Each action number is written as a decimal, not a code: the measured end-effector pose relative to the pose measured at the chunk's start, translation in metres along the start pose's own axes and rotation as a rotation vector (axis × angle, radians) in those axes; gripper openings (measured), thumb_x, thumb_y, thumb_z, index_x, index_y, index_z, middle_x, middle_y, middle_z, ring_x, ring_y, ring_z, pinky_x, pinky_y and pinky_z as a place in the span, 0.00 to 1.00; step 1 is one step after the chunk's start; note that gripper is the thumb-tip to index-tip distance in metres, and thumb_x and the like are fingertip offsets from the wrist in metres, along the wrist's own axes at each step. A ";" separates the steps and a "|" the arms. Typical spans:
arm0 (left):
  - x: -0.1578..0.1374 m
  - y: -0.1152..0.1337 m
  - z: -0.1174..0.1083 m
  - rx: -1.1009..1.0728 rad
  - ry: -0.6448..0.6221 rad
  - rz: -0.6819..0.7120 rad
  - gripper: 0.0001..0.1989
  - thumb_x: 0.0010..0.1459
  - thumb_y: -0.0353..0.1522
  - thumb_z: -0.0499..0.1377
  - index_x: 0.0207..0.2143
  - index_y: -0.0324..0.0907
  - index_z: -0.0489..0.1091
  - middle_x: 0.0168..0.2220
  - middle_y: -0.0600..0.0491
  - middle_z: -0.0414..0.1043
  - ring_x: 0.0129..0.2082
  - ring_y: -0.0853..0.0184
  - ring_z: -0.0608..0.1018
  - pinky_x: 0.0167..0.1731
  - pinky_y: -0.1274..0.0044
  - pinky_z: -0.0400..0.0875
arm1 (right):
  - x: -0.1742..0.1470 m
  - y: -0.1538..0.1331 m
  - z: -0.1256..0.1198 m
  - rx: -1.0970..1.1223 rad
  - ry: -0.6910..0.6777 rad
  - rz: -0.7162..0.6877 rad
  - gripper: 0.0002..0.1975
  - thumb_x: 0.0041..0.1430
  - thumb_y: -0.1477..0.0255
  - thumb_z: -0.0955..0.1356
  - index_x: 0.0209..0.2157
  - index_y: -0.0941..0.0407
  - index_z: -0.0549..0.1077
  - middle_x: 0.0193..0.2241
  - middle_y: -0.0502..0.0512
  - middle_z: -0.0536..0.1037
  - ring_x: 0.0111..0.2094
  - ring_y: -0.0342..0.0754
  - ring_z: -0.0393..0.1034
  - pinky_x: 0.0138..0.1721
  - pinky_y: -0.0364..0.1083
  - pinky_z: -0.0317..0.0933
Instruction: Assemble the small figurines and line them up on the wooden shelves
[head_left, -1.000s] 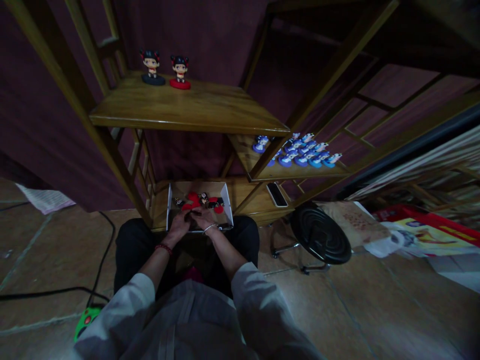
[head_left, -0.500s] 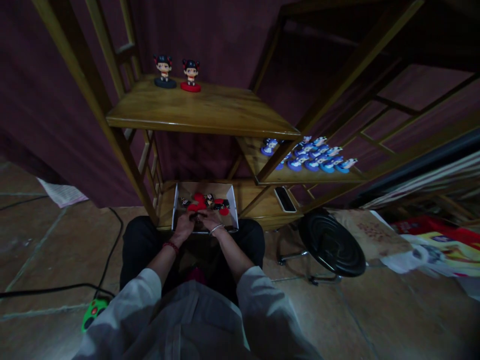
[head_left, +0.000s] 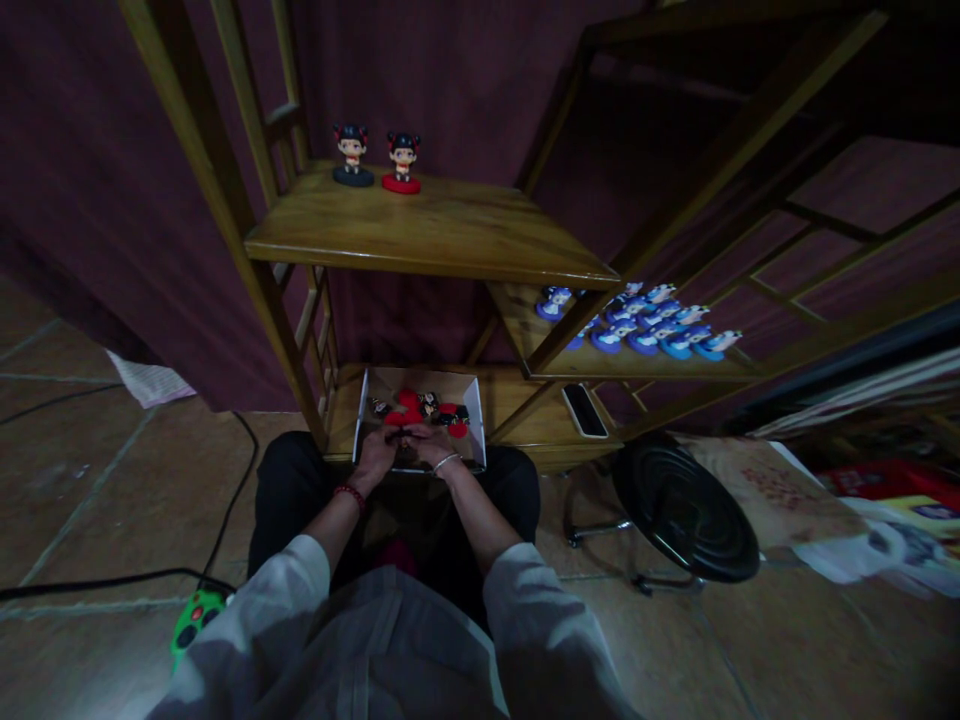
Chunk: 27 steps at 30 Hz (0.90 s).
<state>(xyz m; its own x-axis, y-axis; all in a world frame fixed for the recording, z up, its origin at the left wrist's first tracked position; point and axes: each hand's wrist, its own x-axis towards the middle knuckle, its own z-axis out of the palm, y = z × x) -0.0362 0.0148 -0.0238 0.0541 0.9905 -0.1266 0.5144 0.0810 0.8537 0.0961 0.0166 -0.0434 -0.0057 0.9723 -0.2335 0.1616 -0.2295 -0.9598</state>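
Over the near edge of a shallow open box (head_left: 481,430), my left hand (head_left: 376,455) and my right hand (head_left: 424,446) meet with curled fingers. Between the fingertips is a small dark item (head_left: 399,436), largely covered, whose kind I cannot make out. Several little figurines with black hair and red round bases lie in the box, among them a black-and-red figurine (head_left: 454,418) on the right and another figurine (head_left: 428,403) near the middle. A red piece (head_left: 409,400) is just beyond my fingers.
On the upper shelf (head_left: 427,225) stand a figurine on a dark base (head_left: 352,157) and a figurine on a red base (head_left: 403,163). Several blue-purple figurines (head_left: 664,328) fill a lower right shelf. A phone (head_left: 585,410), a black stool (head_left: 686,508) and a green device (head_left: 197,618) are around me.
The view has shifted, so the shelf and box appear a little further right. Both hands stay together at the box's near edge, their fingers slightly rearranged around the dark item.
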 end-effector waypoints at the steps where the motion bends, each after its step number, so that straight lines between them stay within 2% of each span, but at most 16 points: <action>1: 0.000 0.000 0.000 0.002 0.000 0.000 0.13 0.49 0.21 0.54 0.37 0.37 0.72 0.38 0.49 0.75 0.38 0.67 0.76 0.43 0.77 0.67 | 0.000 0.000 -0.001 0.008 -0.004 0.001 0.12 0.42 0.72 0.68 0.33 0.54 0.75 0.35 0.53 0.77 0.39 0.48 0.71 0.44 0.51 0.63; 11: 0.002 0.000 0.002 -0.008 0.010 -0.008 0.11 0.50 0.23 0.55 0.36 0.38 0.73 0.36 0.50 0.76 0.37 0.69 0.76 0.42 0.77 0.67 | 0.002 0.001 -0.002 0.028 0.010 0.009 0.12 0.38 0.71 0.70 0.31 0.55 0.74 0.34 0.54 0.78 0.39 0.49 0.71 0.45 0.51 0.62; 20: 0.003 -0.001 0.004 0.033 -0.014 -0.064 0.08 0.50 0.25 0.56 0.32 0.38 0.73 0.31 0.51 0.75 0.34 0.69 0.75 0.39 0.77 0.67 | -0.001 -0.001 -0.009 0.060 -0.031 0.049 0.14 0.37 0.69 0.71 0.31 0.56 0.74 0.33 0.54 0.78 0.37 0.48 0.72 0.44 0.50 0.63; 27: 0.001 0.000 0.005 0.020 -0.004 -0.075 0.08 0.50 0.25 0.56 0.33 0.39 0.73 0.33 0.51 0.75 0.34 0.70 0.75 0.39 0.78 0.67 | -0.006 -0.004 -0.010 0.125 -0.055 0.081 0.17 0.36 0.67 0.72 0.32 0.58 0.74 0.32 0.55 0.78 0.35 0.50 0.72 0.41 0.50 0.63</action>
<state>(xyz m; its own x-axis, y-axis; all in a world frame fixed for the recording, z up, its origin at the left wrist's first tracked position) -0.0321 0.0156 -0.0266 0.0179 0.9813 -0.1918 0.5339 0.1528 0.8316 0.1050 0.0118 -0.0367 -0.0527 0.9474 -0.3157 0.0399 -0.3139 -0.9486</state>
